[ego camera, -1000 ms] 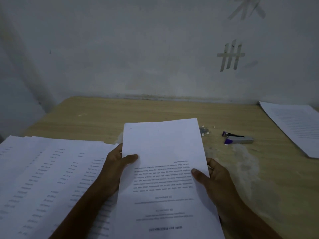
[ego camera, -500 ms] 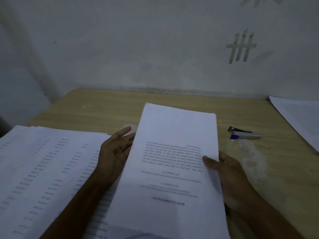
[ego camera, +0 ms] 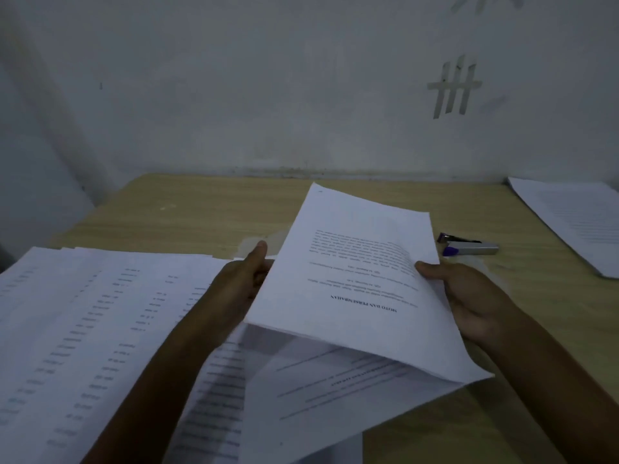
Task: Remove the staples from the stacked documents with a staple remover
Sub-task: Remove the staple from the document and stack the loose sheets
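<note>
A stapled white document (ego camera: 355, 283) with upside-down print is held above the wooden table (ego camera: 201, 212), its top pages lifted and bent away from the sheets beneath. My right hand (ego camera: 469, 296) grips its right edge, thumb on top. My left hand (ego camera: 241, 283) holds the left edge from behind, its fingers mostly hidden by the paper. The purple and silver staple remover (ego camera: 469, 247) lies on the table beyond my right hand, untouched. No staple is visible.
A wide spread of printed sheets (ego camera: 83, 329) covers the table's left side under my left forearm. Another paper stack (ego camera: 576, 222) lies at the far right edge. A grey wall with tape marks (ego camera: 454, 87) rises behind the table.
The document has swung to the right and tilted, and its top pages have lifted off the lower ones. My left hand slid behind its left edge.
</note>
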`<action>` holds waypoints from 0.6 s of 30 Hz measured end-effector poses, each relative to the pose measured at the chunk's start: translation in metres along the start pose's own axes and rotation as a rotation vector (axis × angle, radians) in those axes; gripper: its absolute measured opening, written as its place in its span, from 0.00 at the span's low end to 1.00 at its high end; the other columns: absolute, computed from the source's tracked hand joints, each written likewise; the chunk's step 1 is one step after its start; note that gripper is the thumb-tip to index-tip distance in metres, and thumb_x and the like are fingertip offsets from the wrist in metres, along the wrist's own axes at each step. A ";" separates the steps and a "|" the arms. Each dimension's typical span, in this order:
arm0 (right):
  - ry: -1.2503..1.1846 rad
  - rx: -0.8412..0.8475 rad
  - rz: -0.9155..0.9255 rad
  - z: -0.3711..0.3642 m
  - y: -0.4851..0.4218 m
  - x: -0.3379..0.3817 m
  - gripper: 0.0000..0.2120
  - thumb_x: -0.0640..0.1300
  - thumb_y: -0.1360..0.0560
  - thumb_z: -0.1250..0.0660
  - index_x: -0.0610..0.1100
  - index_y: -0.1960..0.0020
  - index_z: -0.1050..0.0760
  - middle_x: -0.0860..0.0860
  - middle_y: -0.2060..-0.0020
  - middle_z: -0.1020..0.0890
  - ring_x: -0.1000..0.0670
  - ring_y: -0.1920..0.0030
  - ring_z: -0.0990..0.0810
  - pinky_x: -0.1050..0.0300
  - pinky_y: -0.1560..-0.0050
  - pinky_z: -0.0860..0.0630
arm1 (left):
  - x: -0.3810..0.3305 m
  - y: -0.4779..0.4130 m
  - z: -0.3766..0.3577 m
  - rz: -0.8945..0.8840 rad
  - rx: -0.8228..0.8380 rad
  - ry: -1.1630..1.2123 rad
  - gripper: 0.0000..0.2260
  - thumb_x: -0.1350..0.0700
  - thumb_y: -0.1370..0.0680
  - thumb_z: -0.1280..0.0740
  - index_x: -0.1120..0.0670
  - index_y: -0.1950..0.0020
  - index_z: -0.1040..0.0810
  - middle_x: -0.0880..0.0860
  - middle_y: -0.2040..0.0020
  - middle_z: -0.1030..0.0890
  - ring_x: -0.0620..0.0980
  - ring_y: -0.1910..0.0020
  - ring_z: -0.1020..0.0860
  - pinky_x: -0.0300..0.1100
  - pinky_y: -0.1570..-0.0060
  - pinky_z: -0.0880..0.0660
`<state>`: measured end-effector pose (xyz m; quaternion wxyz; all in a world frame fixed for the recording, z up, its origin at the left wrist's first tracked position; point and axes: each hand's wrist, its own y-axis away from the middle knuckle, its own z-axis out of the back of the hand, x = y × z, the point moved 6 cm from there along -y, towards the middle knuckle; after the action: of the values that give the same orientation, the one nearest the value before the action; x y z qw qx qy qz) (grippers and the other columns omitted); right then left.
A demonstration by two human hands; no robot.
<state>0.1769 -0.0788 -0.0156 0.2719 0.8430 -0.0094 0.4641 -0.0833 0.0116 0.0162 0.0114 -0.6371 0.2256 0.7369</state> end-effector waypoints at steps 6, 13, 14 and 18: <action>0.069 -0.019 -0.058 0.006 0.011 -0.015 0.13 0.37 0.23 0.38 0.40 0.40 0.24 0.40 0.45 0.18 0.40 0.51 0.20 0.47 0.54 0.21 | 0.004 0.018 0.046 -0.061 -0.096 -0.700 0.15 0.49 0.20 0.39 0.57 0.56 0.20 0.53 0.68 0.17 0.47 0.70 0.18 0.38 0.67 0.22; -0.031 0.018 -0.248 0.000 0.021 -0.033 0.18 0.38 0.30 0.36 0.38 0.40 0.24 0.38 0.44 0.19 0.40 0.61 0.16 0.43 0.63 0.20 | 0.028 0.032 0.044 0.015 -0.058 -0.712 0.17 0.46 0.20 0.41 0.58 0.55 0.22 0.54 0.69 0.17 0.51 0.69 0.17 0.41 0.63 0.22; -0.046 0.014 -0.254 -0.001 0.022 -0.032 0.19 0.38 0.30 0.36 0.39 0.40 0.24 0.38 0.43 0.19 0.40 0.62 0.16 0.43 0.64 0.19 | 0.029 0.036 0.041 0.035 -0.039 -0.658 0.18 0.45 0.20 0.42 0.57 0.54 0.23 0.55 0.69 0.17 0.52 0.69 0.17 0.42 0.63 0.21; -0.045 -0.021 -0.234 -0.001 0.021 -0.028 0.22 0.39 0.28 0.36 0.40 0.34 0.27 0.40 0.42 0.20 0.40 0.56 0.15 0.41 0.57 0.19 | 0.031 0.052 0.026 0.134 0.086 -0.517 0.22 0.38 0.22 0.47 0.53 0.46 0.26 0.54 0.67 0.16 0.50 0.68 0.17 0.39 0.68 0.23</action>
<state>0.1549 -0.1026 -0.0282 0.3326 0.8457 0.0782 0.4098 -0.1296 -0.0345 0.0053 0.0471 -0.4105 0.2880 0.8639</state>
